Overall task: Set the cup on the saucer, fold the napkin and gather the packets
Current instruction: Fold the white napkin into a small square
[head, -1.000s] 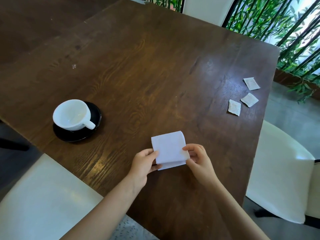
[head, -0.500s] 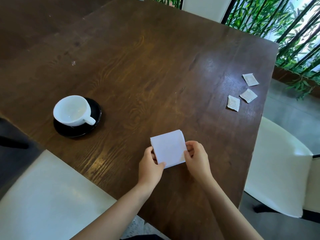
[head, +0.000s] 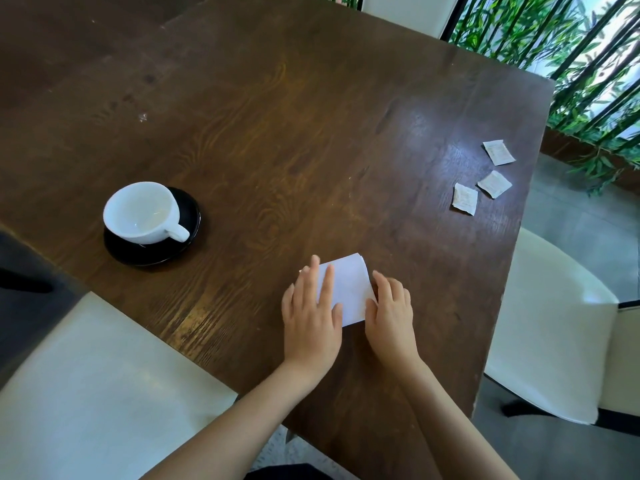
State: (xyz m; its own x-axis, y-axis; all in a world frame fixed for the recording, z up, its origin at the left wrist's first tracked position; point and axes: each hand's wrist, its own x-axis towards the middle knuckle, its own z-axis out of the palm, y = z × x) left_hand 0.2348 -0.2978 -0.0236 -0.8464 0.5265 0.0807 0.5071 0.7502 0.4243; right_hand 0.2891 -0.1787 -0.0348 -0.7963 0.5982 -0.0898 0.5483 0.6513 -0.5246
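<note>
A folded white napkin (head: 349, 289) lies flat on the dark wooden table (head: 277, 133) near its front edge. My left hand (head: 311, 313) presses on the napkin's left half with straight fingers. My right hand (head: 389, 313) rests at the napkin's right edge, fingers lying flat on the table and touching the paper. A white cup (head: 145, 213) stands on a black saucer (head: 188, 216) at the left, its handle pointing right. Three small pale packets lie apart at the right: one (head: 498, 152) farthest, one (head: 494, 183) in the middle, one (head: 465, 199) nearest.
White padded chairs stand at the front left (head: 86, 375) and at the right (head: 554, 323) of the table. Green bamboo plants behind dark bars (head: 588, 64) fill the back right. A small speck (head: 142, 116) lies on the table's far left.
The napkin was held by its two sides just above the table; now it lies flat. Both hands have opened and flattened onto it.
</note>
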